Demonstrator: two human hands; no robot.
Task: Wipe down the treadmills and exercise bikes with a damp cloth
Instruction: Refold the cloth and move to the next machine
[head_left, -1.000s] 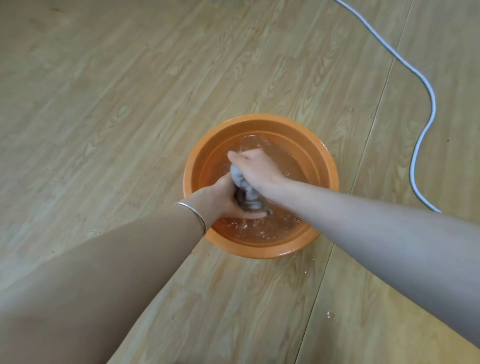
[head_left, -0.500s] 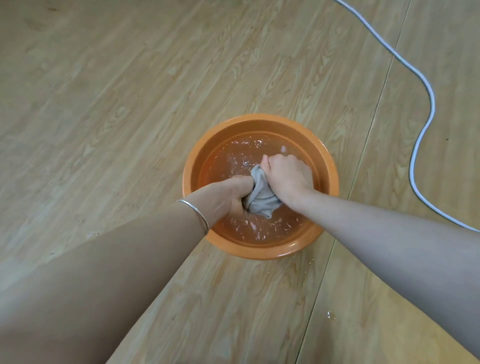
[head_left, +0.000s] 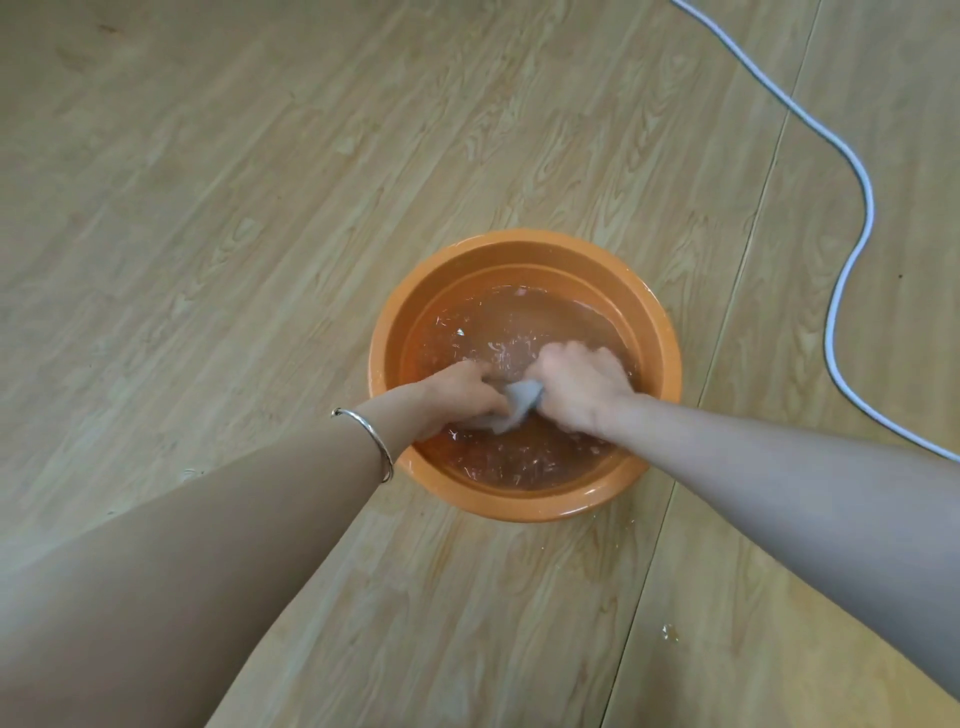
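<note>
Step in hand: judged as rinsing and wringing the grey cloth (head_left: 521, 401) in the orange basin (head_left: 519, 244), ahead of any wiping.
Cloth position: bunched between the 2 hands, low over the water (head_left: 519, 317) in the near half of the basin. Its lower edge seems to touch the surface.
Left hand (head_left: 457, 394): fingers curled round the cloth's left end, gripping it.
Right hand (head_left: 579, 387): a fist closed round the cloth's right end, knuckles up.
Doing it well: twist the 2 ends in opposite directions with the bundle over the basin, so run-off falls inside the rim. Squeeze until it barely drips, since the task calls for damp, not soaked, and machine consoles would likely take running water badly.
Spill risk: droplets (head_left: 669, 632) lie on the wooden floor (head_left: 234, 218) near the basin. Lifting the cloth out slowly should add fewer.
Nearby: a white cable (head_left: 868, 213) runs across the floor to the right, well apart from the basin, and is worth keeping dry.
Wrist: a silver bangle (head_left: 370, 434) sits on the left forearm.
Hidden: most of the cloth is inside the fists, so its size and wetness cannot be told. The fingertips are out of sight.
Cut off: no treadmill or bike is in view, and both ends of the cable leave the frame.
</note>
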